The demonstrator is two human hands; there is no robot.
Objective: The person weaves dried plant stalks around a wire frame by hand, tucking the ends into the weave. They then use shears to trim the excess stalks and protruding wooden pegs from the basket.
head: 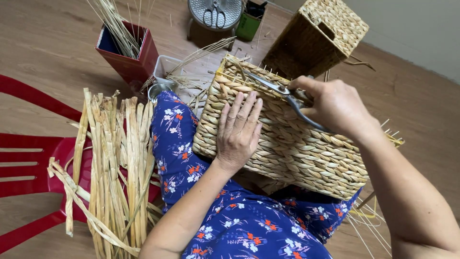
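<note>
Floor: brown wooden floor (pixel 57 43) all round, and the person sits low over it, with no surface in play.
Chair: a red plastic chair (pixel 28 163) on the left, carrying a bundle of dried flat straw strips (pixel 112 168).
Basket in work: the woven straw basket (pixel 287 139) lies across the lap on the blue flowered cloth (pixel 239 225), its long axis running from upper left to lower right, with loose straw ends bristling along the far upper edge.
Second basket: a finished woven box (pixel 318 38) stands tilted beyond it, well apart.
Red box: a red square container (pixel 129 55) holds thin stalks, upper left.
Left hand: the left hand (pixel 238 132) is spread flat, grip released, palm pressing the basket's near-left face.
Right hand: the right hand (pixel 335 105) is clenched round the handles of metal shears (pixel 282 93).
Key relation: the blades point left from the right hand toward the basket's upper-left rim, just past the left fingertips; the right hand is the nearer one to those stray ends.
Spare scissors: another pair (pixel 214 14) rests on a round grey stool top.
</note>
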